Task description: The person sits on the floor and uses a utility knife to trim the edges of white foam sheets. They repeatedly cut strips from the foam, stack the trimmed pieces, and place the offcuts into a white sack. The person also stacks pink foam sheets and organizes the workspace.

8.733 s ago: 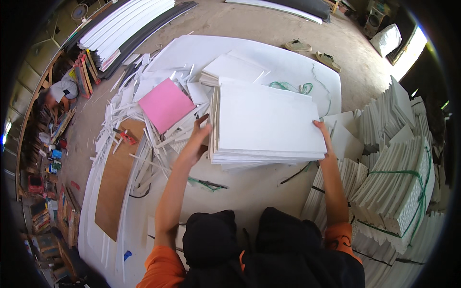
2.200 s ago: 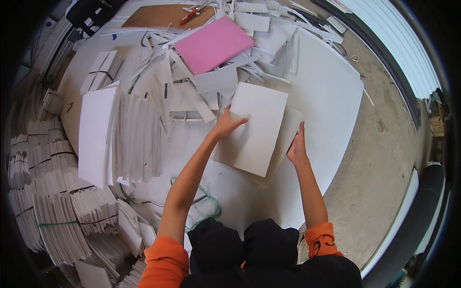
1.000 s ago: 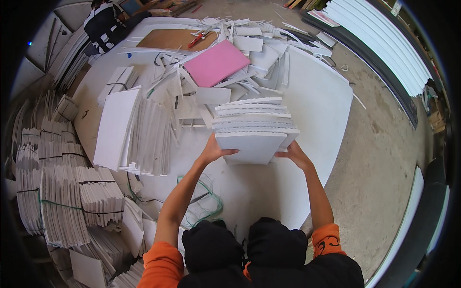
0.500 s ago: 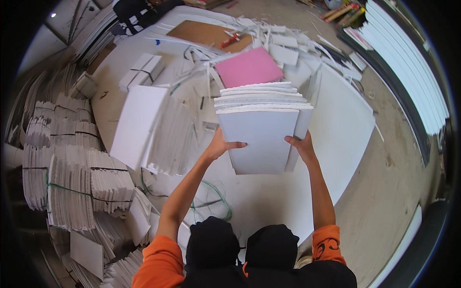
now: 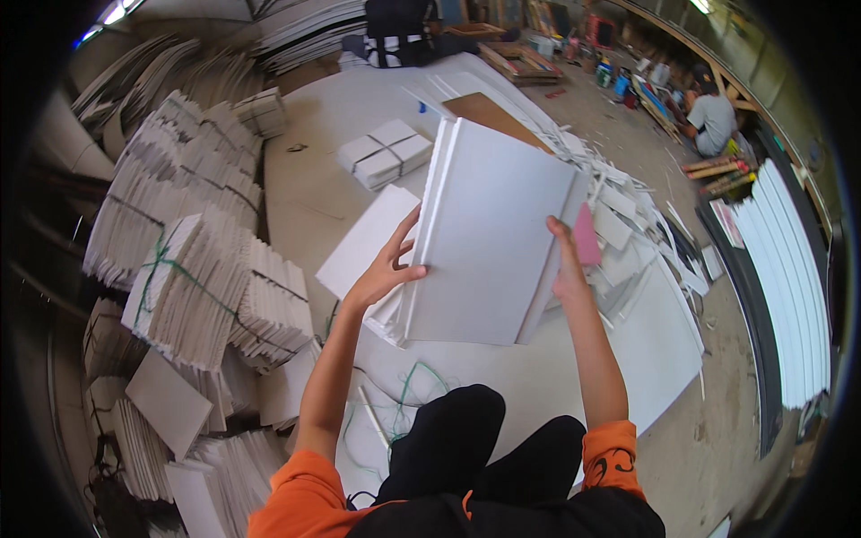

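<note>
A stack of white rectangular boards [image 5: 489, 242] is raised in front of me between both hands, tilted, with its broad face toward me. My left hand [image 5: 390, 273] grips its left edge, thumb on the front and fingers spread along the side. My right hand [image 5: 567, 260] closes on the right edge, its thumb on the front face and its other fingers mostly hidden. Behind the held stack lies another pile of white boards [image 5: 359, 251], partly covered. A pink board [image 5: 587, 235] peeks out beside my right hand.
Bundles tied with green cord [image 5: 179, 287] crowd the left side. A strapped white bundle [image 5: 386, 154] sits on the large white sheet [image 5: 309, 99]. Offcuts [image 5: 619, 215] lie heaped at the right. Two other people, one in a grey shirt [image 5: 715, 124], are farther back.
The held stack has turned and tilted, its top leaning right, and now hides part of the pile behind it. Both hands keep hold. My view has swung, showing more of the far room.
</note>
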`<control>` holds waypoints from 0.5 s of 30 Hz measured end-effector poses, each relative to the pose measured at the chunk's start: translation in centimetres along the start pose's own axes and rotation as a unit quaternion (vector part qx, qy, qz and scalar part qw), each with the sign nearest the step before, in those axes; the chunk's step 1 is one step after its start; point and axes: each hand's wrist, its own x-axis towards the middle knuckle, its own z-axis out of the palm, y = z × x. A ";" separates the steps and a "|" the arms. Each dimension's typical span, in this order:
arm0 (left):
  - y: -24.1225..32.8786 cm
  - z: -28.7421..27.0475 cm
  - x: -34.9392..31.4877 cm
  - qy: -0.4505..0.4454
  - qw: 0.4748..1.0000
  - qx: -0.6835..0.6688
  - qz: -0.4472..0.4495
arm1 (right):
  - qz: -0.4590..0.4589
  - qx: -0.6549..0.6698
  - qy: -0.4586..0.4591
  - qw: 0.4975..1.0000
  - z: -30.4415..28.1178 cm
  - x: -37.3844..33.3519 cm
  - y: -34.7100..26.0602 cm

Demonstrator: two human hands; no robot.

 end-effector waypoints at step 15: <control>-6.1 -15.2 -1.6 0.084 0.960 0.005 -0.268 | 0.195 0.116 0.004 0.974 13.3 6.4 14.8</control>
